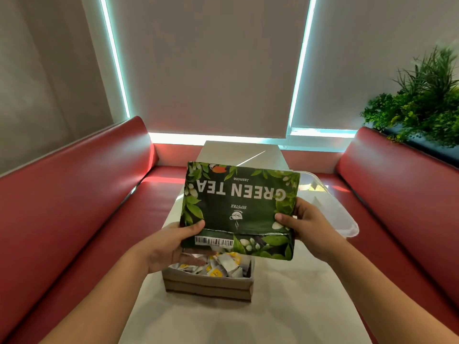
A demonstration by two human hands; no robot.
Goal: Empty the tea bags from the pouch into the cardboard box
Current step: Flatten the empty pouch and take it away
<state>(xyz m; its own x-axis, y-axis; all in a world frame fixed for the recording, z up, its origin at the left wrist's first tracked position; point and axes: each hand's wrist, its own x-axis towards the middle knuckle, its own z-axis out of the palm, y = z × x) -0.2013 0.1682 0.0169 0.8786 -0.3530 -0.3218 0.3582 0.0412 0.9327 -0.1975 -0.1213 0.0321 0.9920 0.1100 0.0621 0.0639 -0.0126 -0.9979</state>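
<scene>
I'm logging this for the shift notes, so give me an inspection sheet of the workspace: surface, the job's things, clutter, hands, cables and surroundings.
Surface: white table, with the box standing on it.
Job's things: green tea pouch held upside down, its torn mouth over the open cardboard box; tea bags lie piled in the box.
Clutter: clear plastic container on the table, behind the pouch to the right.
Hands: left hand grips the pouch's left edge, right hand grips its right edge.
Cables: nothing seen.
Surroundings: red benches on both sides, blinds ahead, plant at far right.
</scene>
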